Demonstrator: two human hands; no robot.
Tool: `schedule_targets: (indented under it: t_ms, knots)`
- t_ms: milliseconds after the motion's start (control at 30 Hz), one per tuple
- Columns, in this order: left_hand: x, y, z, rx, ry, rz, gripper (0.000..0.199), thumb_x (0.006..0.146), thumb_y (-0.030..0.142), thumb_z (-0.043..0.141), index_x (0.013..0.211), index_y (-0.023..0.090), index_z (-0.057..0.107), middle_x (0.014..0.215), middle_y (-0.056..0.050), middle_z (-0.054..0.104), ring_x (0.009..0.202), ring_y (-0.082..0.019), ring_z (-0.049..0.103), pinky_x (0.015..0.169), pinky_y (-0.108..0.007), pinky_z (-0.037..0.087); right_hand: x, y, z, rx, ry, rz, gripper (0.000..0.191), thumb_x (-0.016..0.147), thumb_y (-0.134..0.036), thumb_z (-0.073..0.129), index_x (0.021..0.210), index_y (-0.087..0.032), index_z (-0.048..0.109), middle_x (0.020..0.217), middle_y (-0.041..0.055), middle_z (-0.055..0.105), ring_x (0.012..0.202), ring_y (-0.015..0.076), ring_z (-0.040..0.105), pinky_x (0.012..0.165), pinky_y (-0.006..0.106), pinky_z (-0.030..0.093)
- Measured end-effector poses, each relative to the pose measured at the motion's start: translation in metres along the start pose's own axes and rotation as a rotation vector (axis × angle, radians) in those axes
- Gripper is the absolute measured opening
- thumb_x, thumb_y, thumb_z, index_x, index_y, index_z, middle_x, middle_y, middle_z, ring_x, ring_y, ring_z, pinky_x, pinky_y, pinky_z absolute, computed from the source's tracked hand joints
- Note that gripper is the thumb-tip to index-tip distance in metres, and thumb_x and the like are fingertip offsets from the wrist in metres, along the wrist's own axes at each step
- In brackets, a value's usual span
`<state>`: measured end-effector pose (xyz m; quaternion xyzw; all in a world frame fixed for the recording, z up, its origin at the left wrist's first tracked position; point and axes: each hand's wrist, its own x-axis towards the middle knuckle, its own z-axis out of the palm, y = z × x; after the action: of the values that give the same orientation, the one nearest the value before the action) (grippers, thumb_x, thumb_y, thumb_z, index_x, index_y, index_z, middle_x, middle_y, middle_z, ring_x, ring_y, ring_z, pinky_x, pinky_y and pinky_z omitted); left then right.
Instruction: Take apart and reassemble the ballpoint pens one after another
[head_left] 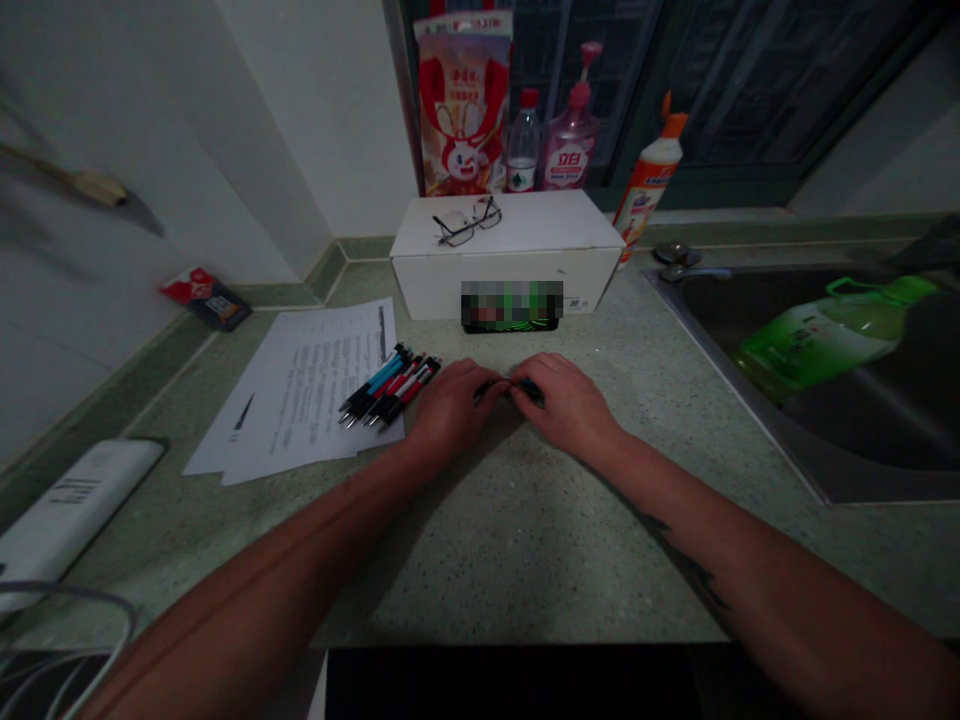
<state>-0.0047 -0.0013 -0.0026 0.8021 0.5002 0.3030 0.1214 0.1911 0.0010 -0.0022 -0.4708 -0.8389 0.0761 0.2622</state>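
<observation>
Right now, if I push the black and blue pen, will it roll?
Probably: the black and blue pen looks round and light, and the speckled green countertop looks smooth. The red and black pens beside it may block it.

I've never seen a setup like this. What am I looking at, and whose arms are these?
There's no machine here. This single picture comes from a camera worn on a person's head, looking down at their own arms. Their left hand and right hand meet over a speckled green counter, holding a small dark object, possibly part of a pen. Nearby lie a row of pens and printed papers. A white box and a steel sink sit farther off.
</observation>
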Motion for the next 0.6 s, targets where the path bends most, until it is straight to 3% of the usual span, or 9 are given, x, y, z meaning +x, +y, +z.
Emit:
schedule_targets:
  t_ms: [600]
  knots:
    - [0.0011,0.0021,-0.0010,-0.005,-0.002,-0.044,0.016,0.099,0.029,0.063,0.098,0.020,0.076,0.095,-0.007,0.074,0.090,-0.024,0.068,0.085,-0.040,0.053,0.0000,0.0008,-0.0005,-0.008,0.018,-0.001,0.010,0.098,-0.022,0.059,0.097,-0.021,0.069,0.098,0.0096,0.071,0.096,0.0272,0.061,0.084,0.041,0.047]
